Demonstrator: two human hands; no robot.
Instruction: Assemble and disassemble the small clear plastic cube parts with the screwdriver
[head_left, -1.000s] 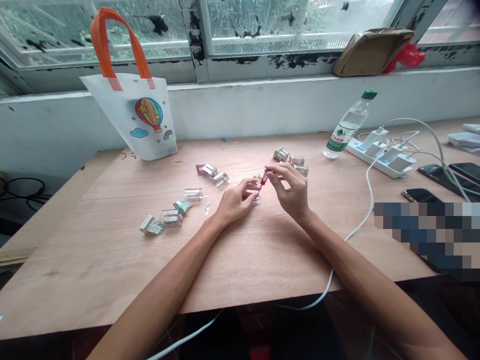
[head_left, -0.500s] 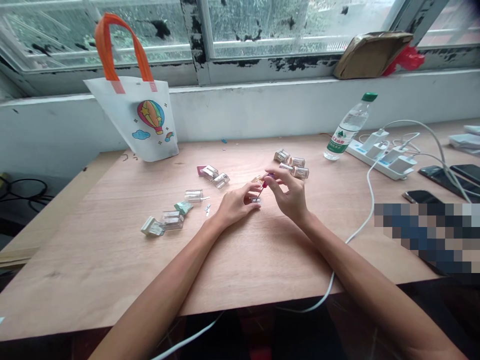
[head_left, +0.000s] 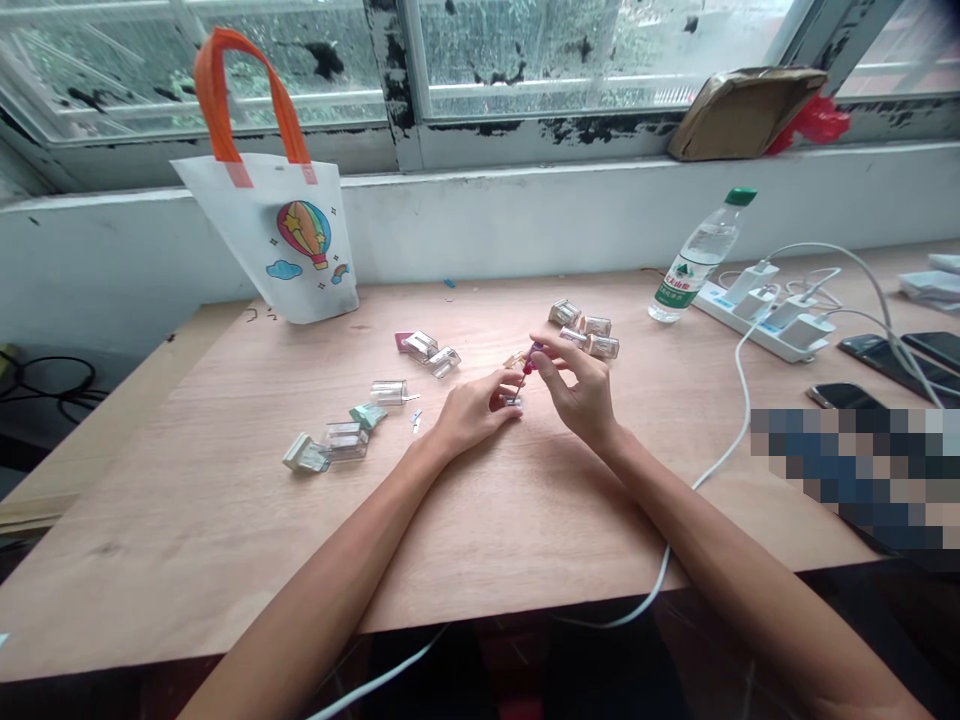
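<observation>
Head view: clear plastic cases [head_left: 346, 441] lie left of the hands, more just beyond the right hand [head_left: 581, 388]; bag [head_left: 274, 240] and bottle [head_left: 694, 258] stand farther back; right fingers pinch a small red-and-purple screwdriver [head_left: 532, 358], tip down at a small clear piece [head_left: 513, 403] on the table [head_left: 300, 560]; left hand [head_left: 469, 412], curled, steadies that piece.

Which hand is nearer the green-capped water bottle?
Right. The right hand is left of the green-capped water bottle and nearer the viewer; the left hand is farther left, beyond the right hand.
</observation>
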